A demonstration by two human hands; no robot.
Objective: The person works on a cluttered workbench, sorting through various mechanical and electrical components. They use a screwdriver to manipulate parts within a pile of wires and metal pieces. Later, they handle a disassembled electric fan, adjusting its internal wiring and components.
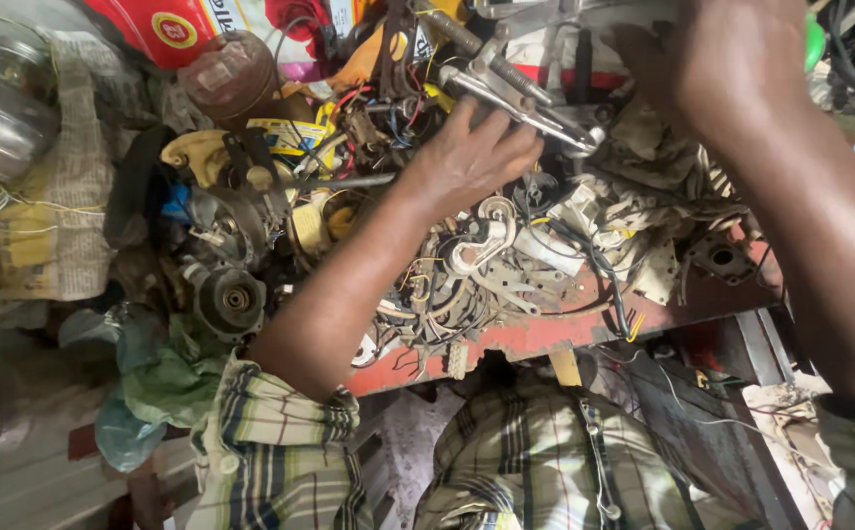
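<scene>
Pliers (521,98), silver-handled and lying slantwise across the top of the heap, met by the left hand (472,157), fingertips (506,132) curled onto the handles and not closed fully round them. Lay in the upper middle of the pile, jaw end pointed up and left among red and yellow wires (388,103). Right hand (717,59) reached in at the top right, back turned to the camera; fingers hidden behind it, so cannot tell whether open or closed on anything. Just below the left hand, a white hook-shaped plastic part (481,240) nested among thin wire and metal scraps. Further right, a stack of pale, dirty switch pieces (634,221), and a dark square metal flange (722,260) near the edge. All carried on a worn red bench (545,339). Left of the forearm, a rusty round motor part (231,299), a yellow-bodied fitting (197,152) and a brown tin lid (231,74). Crumpled newspaper (64,216) at the far left, green plastic bag (162,378) below it. Checked sleeve (270,442) covered the left arm near the bottom.
</scene>
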